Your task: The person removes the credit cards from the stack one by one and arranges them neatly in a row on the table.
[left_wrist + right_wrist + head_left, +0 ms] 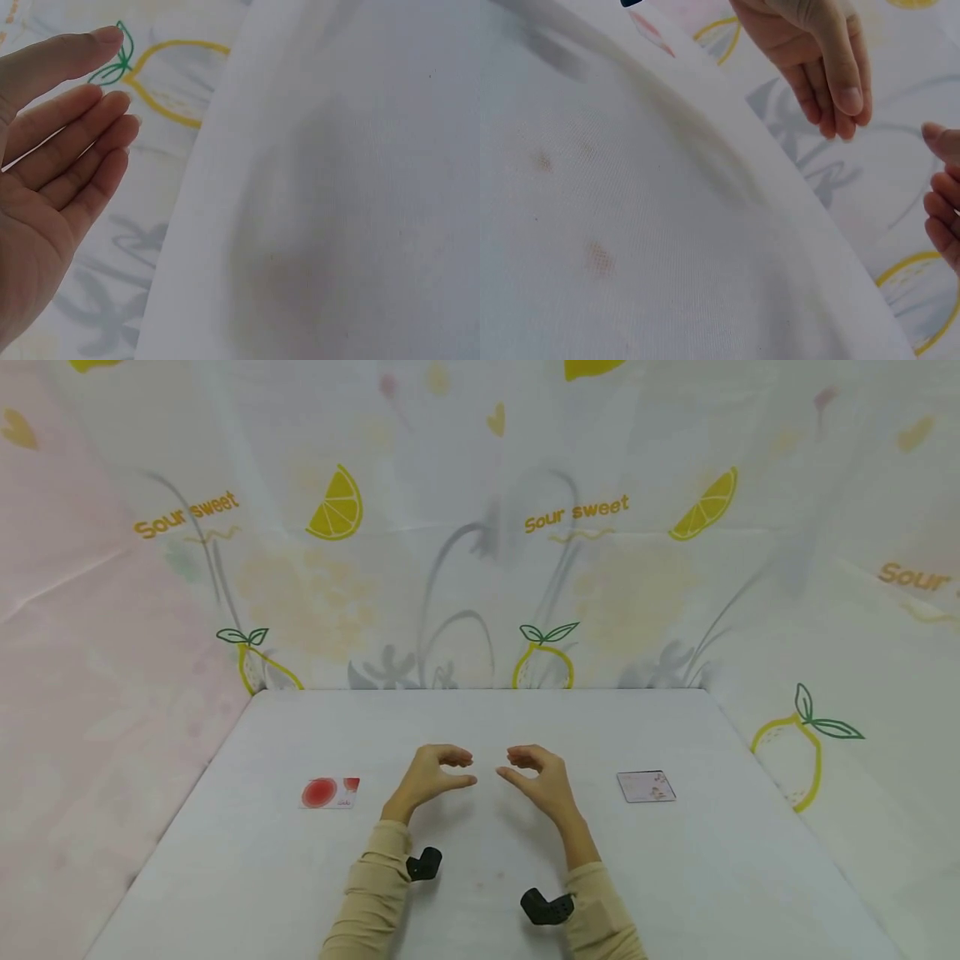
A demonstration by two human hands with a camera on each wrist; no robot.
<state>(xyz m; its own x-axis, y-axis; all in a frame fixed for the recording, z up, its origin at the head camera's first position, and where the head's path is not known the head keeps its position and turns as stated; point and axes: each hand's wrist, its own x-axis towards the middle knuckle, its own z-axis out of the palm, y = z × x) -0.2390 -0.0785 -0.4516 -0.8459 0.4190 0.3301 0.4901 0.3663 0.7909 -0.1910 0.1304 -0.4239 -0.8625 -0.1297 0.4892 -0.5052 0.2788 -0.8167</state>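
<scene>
Both hands hover over the white table, facing each other with a small gap between their fingertips. My left hand has relaxed, slightly bent fingers, the thumb apart from them and nothing in between; its bare palm shows in the left wrist view. Mirroring it, my right hand is also loosely curved and holds nothing; only part of its fingers shows at the edge of the right wrist view. A card with a red circle lies left of the left hand. A pale pinkish card with a dark edge lies right of the right hand.
A hanging cloth printed with lemons and "Sour sweet" lettering stands behind the table and along its sides. Black wrist devices stick out from the beige sleeves. Faint reddish spots mark the tabletop.
</scene>
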